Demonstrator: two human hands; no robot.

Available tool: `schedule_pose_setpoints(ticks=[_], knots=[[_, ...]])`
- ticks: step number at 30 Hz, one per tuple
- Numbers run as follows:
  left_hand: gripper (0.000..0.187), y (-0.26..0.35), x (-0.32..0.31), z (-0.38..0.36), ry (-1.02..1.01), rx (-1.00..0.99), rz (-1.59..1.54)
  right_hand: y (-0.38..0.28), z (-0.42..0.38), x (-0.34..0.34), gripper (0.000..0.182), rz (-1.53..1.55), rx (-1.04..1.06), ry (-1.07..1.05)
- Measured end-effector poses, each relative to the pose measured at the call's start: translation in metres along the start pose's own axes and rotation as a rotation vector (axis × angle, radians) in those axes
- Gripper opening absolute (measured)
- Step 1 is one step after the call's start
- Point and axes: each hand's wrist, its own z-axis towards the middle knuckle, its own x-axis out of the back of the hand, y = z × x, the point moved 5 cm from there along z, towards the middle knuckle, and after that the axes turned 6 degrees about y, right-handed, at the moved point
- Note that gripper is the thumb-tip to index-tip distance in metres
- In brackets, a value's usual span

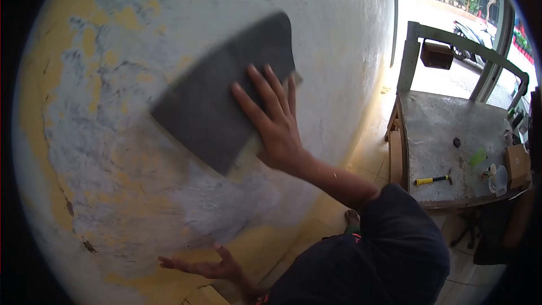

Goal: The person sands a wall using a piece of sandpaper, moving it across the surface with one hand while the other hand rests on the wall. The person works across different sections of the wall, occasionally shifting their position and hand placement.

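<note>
A dark grey flexible sheet (209,90) lies against the patchy white and yellow wall (135,192), its edges somewhat blurred. My right hand (276,124) presses flat on the sheet's right part, fingers spread. Below the sheet, near the bottom of the view, my left hand (212,268) is held palm up with its fingers apart, holding nothing. Behind the right fingers a small pale corner of something (298,78) sticks out; what it belongs to is hidden.
At right stands a grey-topped table (429,135) bearing a yellow-handled hammer (432,181), a brown box (516,165) and a clear plastic container (498,181). A cardboard piece (208,296) is at the bottom. A motorcycle (471,42) stands outside.
</note>
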Motion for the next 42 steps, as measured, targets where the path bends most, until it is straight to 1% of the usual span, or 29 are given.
schedule_pose_setpoints(ticks=[3, 5, 7, 8, 9, 10, 11, 13, 14, 16, 17, 20, 22, 23, 26, 27, 29, 30, 31, 33, 34, 35, 37, 39, 40, 42], knots=[[0.085, 0.024, -0.014, -0.002, 0.023, 0.002, -0.111, 0.017, 0.0, 0.002, 0.084, -0.091, 0.007, -0.045], [0.085, 0.032, -0.023, 0.0, 0.04, 0.011, -0.179, 0.035, -0.06, 0.003, 0.078, -0.015, -0.089, -0.07], [0.088, 0.034, -0.033, -0.002, -0.076, 0.044, -0.134, 0.059, -0.14, -0.008, 0.07, 0.026, -0.117, -0.102], [0.088, 0.031, -0.037, -0.004, -0.059, 0.045, -0.123, 0.053, -0.136, -0.005, 0.066, 0.036, -0.129, -0.136], [0.09, 0.024, -0.04, -0.006, -0.088, 0.005, -0.042, 0.056, -0.128, -0.009, 0.066, 0.055, -0.129, -0.139], [0.091, 0.018, -0.042, -0.008, -0.125, -0.035, 0.039, 0.063, -0.117, -0.011, 0.065, 0.066, -0.12, -0.076], [0.091, 0.018, -0.044, -0.005, -0.138, -0.036, 0.05, 0.061, -0.085, -0.003, 0.064, 0.067, -0.116, -0.015], [0.092, 0.026, -0.05, 0.002, -0.065, -0.081, 0.204, 0.057, -0.016, 0.003, 0.066, 0.022, -0.073, 0.049], [0.092, 0.027, -0.052, 0.001, -0.079, -0.082, 0.2, 0.057, -0.004, 0.007, 0.066, 0.015, -0.084, 0.041], [0.093, 0.029, -0.054, 0.003, -0.039, -0.095, 0.259, 0.06, 0.007, 0.012, 0.063, -0.028, -0.047, 0.061], [0.093, 0.027, -0.055, 0.003, -0.048, -0.102, 0.252, 0.065, -0.011, 0.013, 0.063, -0.035, -0.059, 0.061], [0.095, 0.023, -0.059, -0.001, -0.05, -0.11, 0.35, 0.086, -0.113, 0.009, 0.061, 0.036, -0.109, -0.027], [0.096, 0.024, -0.059, 0.0, -0.033, -0.132, 0.342, 0.098, -0.154, 0.002, 0.06, 0.07, -0.16, -0.123], [0.096, 0.023, -0.059, 0.001, -0.047, -0.144, 0.352, 0.095, -0.134, 0.006, 0.062, 0.064, -0.142, -0.082], [0.098, 0.024, -0.061, -0.003, -0.053, -0.143, 0.373, 0.087, -0.025, 0.018, 0.067, 0.053, -0.098, 0.017], [0.099, 0.024, -0.061, -0.003, -0.057, -0.137, 0.369, 0.089, -0.011, 0.022, 0.067, 0.067, -0.104, 0.017], [0.099, 0.024, -0.057, 0.001, -0.038, -0.133, 0.373, 0.088, 0.008, 0.024, 0.068, -0.019, -0.047, 0.022], [0.1, 0.023, -0.056, -0.001, -0.074, -0.114, 0.38, 0.088, -0.005, 0.027, 0.066, 0.018, -0.081, 0.046], [0.1, 0.022, -0.057, -0.002, -0.112, -0.088, 0.383, 0.091, -0.031, 0.027, 0.063, 0.019, -0.104, 0.026], [0.1, 0.024, -0.059, -0.001, -0.095, -0.09, 0.36, 0.106, -0.111, 0.018, 0.058, 0.017, -0.129, -0.049], [0.101, 0.027, -0.06, 0.0, -0.085, -0.103, 0.335, 0.113, -0.137, 0.011, 0.056, 0.016, -0.131, -0.095], [0.101, 0.027, -0.06, 0.001, -0.08, -0.101, 0.351, 0.114, -0.125, 0.009, 0.056, 0.032, -0.125, -0.098], [0.1, 0.027, -0.061, 0.002, -0.086, -0.133, 0.334, 0.112, -0.072, 0.021, 0.06, 0.041, -0.086, -0.005], [0.099, 0.028, -0.062, 0.001, -0.091, -0.118, 0.334, 0.096, 0.01, 0.033, 0.064, -0.026, -0.07, 0.046], [0.098, 0.028, -0.062, 0.001, -0.072, -0.091, 0.325, 0.094, 0.025, 0.034, 0.064, -0.018, -0.069, 0.051], [0.098, 0.027, -0.06, 0.0, -0.069, -0.087, 0.334, 0.091, 0.05, 0.036, 0.066, -0.141, -0.005, 0.099]])
